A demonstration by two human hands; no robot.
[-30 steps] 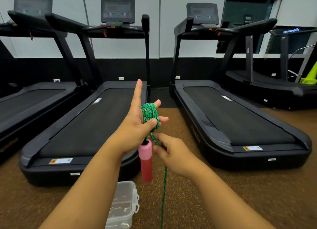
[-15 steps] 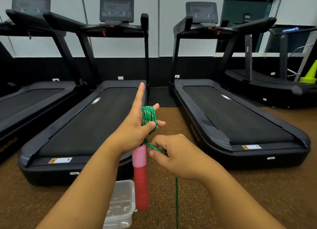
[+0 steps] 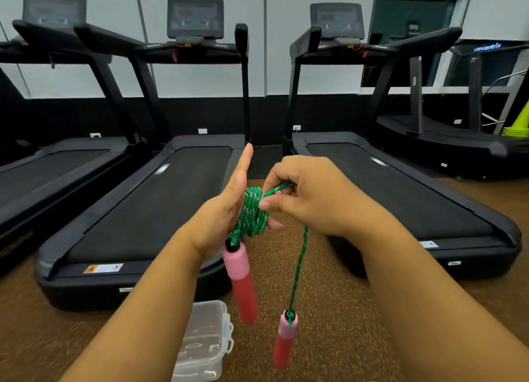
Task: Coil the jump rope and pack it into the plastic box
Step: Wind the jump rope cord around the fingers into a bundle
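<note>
A green braided jump rope [image 3: 253, 214] is wound in a tight coil, its two pink-and-red handles [image 3: 241, 278] [image 3: 284, 341] dangling above the brown floor, the clear lidded plastic box [image 3: 204, 343] lying near left below them.

The clear lidded plastic box [image 3: 204, 341] at 6 o'clock is cut by the bottom edge. The green braided rope coil [image 3: 253, 214] hides most left hand [image 3: 226, 210] fingers. Both red-and-pink foam handles [image 3: 240, 278] are motion-blurred.
</note>
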